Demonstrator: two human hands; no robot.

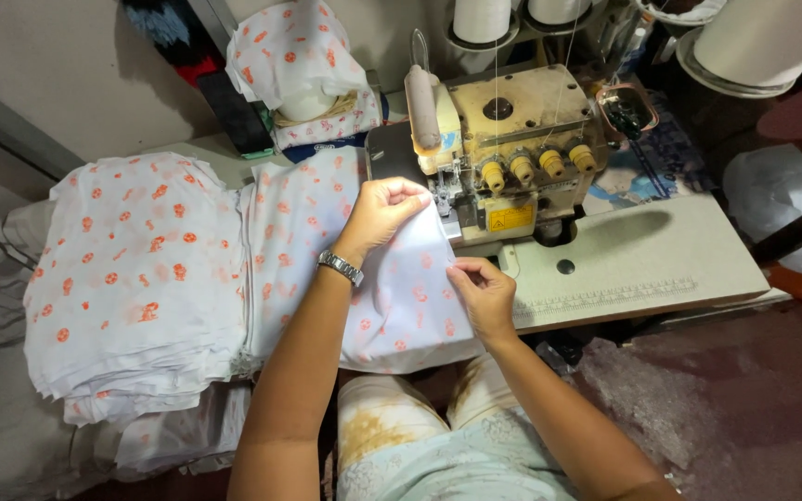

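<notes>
My left hand [381,211], with a metal watch on its wrist, pinches the far edge of a white fabric piece [410,306] with orange print, right beside the presser foot of a worn beige overlock sewing machine [508,148]. My right hand [485,295] pinches the same piece's right edge nearer to me, next to the machine's base. The fabric lies spread between both hands on the machine table [642,264] and hangs over its front edge toward my lap.
A thick stack of the same printed fabric [136,278] fills the left side. More pieces drape over a cone behind [294,56]. Thread cones [480,19] stand behind the machine. A large white spool [763,37] sits at the top right.
</notes>
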